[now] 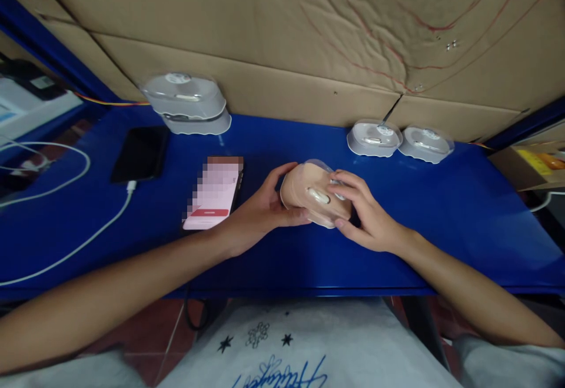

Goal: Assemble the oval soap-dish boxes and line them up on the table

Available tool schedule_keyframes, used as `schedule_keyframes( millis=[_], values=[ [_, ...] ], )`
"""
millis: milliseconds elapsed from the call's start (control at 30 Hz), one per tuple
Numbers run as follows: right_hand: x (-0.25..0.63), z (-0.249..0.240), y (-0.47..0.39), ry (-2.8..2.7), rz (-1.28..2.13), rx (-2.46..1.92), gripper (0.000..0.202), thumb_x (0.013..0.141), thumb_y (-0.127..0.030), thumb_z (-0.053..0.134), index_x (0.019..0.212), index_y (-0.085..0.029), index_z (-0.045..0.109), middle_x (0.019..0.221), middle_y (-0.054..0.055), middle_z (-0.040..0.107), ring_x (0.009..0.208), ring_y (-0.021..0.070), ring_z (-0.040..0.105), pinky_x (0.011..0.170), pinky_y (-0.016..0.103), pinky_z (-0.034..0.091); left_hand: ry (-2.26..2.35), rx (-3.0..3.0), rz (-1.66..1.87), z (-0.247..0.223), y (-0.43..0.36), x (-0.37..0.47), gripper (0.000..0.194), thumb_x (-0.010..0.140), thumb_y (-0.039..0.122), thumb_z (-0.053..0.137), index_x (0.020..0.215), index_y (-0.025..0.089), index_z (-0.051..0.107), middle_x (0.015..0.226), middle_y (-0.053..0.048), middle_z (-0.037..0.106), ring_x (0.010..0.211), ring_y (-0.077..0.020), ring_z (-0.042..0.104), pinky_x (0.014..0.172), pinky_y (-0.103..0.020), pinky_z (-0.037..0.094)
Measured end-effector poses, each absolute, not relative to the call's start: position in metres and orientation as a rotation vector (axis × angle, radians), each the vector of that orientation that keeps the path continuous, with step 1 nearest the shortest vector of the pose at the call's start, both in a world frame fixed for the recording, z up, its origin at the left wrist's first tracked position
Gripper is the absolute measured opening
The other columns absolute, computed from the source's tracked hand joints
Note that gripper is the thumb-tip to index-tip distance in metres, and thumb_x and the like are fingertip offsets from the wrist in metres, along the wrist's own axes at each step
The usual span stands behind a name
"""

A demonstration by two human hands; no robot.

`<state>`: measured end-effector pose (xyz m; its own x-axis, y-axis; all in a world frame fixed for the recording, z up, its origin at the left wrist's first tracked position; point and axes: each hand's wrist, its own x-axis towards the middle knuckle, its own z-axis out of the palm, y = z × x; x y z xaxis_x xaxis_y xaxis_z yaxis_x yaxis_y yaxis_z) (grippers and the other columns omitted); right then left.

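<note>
Between both hands is a rounded plastic box (316, 191) with a clear lid, tilted above the blue table; it looks beige through the plastic. A pale oval shape and a partly covered white round sticker show on its top. My left hand (280, 199) grips its left end, thumb along the near edge and fingers behind. My right hand (364, 211) closes on the right end, fingers across the top by the sticker and thumb at the near edge. What is inside the box I cannot make out.
Two similar boxes (188, 102) are stacked at the back left. At the back right, one box (375, 139) sits beside another box (426, 142). A lit phone (215, 191) and a dark phone (140, 153) on a white cable (110, 223) lie left. Cardboard (247, 35) lines the back.
</note>
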<state>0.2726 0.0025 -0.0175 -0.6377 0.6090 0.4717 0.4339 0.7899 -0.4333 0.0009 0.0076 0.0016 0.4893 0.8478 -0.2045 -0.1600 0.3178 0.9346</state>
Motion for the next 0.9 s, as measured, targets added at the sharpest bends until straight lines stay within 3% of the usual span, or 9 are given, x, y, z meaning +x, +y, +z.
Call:
schedule_keyframes(
  millis=[133, 333, 467, 600, 767, 900],
  values=[
    [0.271, -0.022, -0.002, -2.394, 0.262, -0.769, 0.078, 0.101, -0.042, 0.071, 0.165, -0.037, 0.026, 0.159, 0.012, 0.039, 0.159, 0.0388, 0.03, 0.129, 0.068, 0.034, 0.827, 1.259, 0.761, 0.001, 0.008, -0.001, 0.095, 0.077, 0.027, 0.091, 0.153, 0.033, 0.034, 0.156, -0.01, 0.057, 0.135, -0.0338, 0.066, 0.11, -0.053, 0.058],
    [0.272, -0.019, -0.01, -2.42, 0.21, -0.682, 0.077, 0.103, -0.046, 0.065, 0.168, -0.039, 0.022, 0.164, 0.011, 0.033, 0.163, 0.0418, 0.022, 0.13, 0.071, 0.031, 0.795, 1.362, 0.75, 0.007, 0.005, -0.005, 0.099, 0.074, 0.029, 0.093, 0.153, 0.039, 0.034, 0.159, -0.009, 0.053, 0.131, -0.0353, 0.068, 0.099, -0.051, 0.065],
    [0.275, -0.021, -0.008, -2.441, 0.223, -0.64, 0.076, 0.105, -0.044, 0.062, 0.169, -0.036, 0.021, 0.166, 0.011, 0.032, 0.164, 0.0409, 0.021, 0.129, 0.07, 0.033, 0.79, 1.499, 0.743, 0.009, 0.009, -0.006, 0.102, 0.072, 0.032, 0.095, 0.156, 0.037, 0.037, 0.165, -0.009, 0.047, 0.146, -0.0399, 0.054, 0.111, -0.057, 0.056],
    [0.274, -0.021, -0.007, -2.432, 0.172, -0.548, 0.074, 0.105, -0.044, 0.063, 0.168, -0.032, 0.026, 0.164, 0.012, 0.034, 0.163, 0.0397, 0.024, 0.129, 0.068, 0.035, 0.739, 1.598, 0.735, 0.009, 0.014, -0.008, 0.102, 0.069, 0.034, 0.098, 0.153, 0.034, 0.042, 0.161, -0.009, 0.051, 0.15, -0.0392, 0.049, 0.122, -0.059, 0.044],
    [0.271, -0.016, -0.009, -2.387, 0.196, -0.559, 0.066, 0.104, -0.043, 0.063, 0.162, -0.03, 0.035, 0.162, 0.013, 0.036, 0.156, 0.0355, 0.037, 0.13, 0.064, 0.034, 0.728, 1.563, 0.779, 0.01, 0.011, -0.008, 0.101, 0.067, 0.037, 0.099, 0.151, 0.032, 0.043, 0.158, -0.01, 0.053, 0.148, -0.038, 0.052, 0.122, -0.057, 0.045],
    [0.27, -0.017, -0.008, -2.406, 0.262, -0.597, 0.064, 0.1, -0.039, 0.069, 0.157, -0.029, 0.04, 0.16, 0.014, 0.038, 0.154, 0.0363, 0.04, 0.128, 0.064, 0.037, 0.763, 1.6, 0.782, 0.006, 0.009, -0.006, 0.099, 0.07, 0.036, 0.098, 0.152, 0.032, 0.042, 0.16, -0.01, 0.05, 0.149, -0.0376, 0.05, 0.122, -0.057, 0.044]
  ],
)
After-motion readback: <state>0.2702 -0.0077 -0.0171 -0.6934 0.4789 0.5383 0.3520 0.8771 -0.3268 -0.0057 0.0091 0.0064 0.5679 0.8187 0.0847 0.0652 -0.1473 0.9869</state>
